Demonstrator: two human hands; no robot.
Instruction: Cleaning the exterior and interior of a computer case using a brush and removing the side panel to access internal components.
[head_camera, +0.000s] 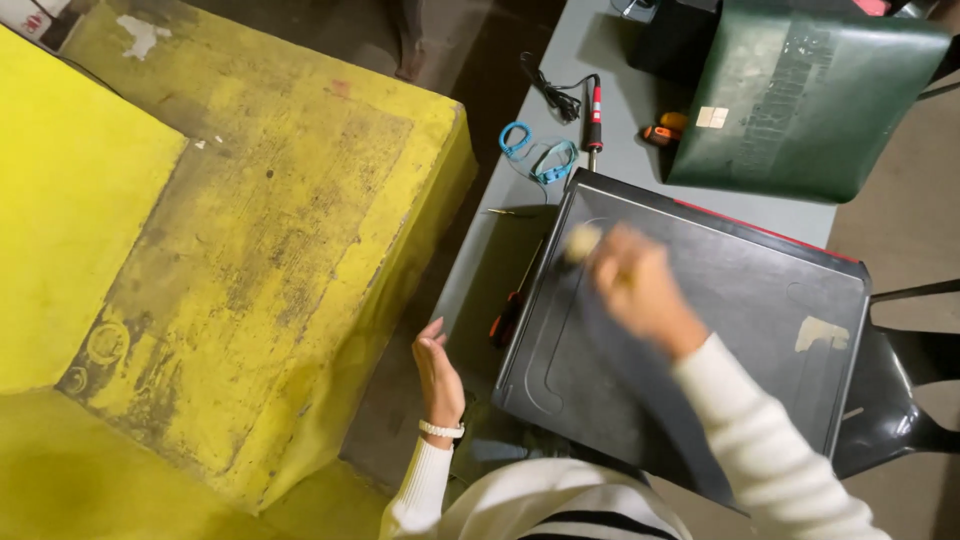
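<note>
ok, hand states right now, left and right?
Left hand: open, holding nothing, beside the black panel.
Right hand: blurred, closed on a small pale object over the panel.

Flat black plastic panel with red back edge; grey table; worn yellow painted block with dark scuffs; dark green folded sheet; blue coiled wrist strap; white sleeves, black-striped top.
</note>
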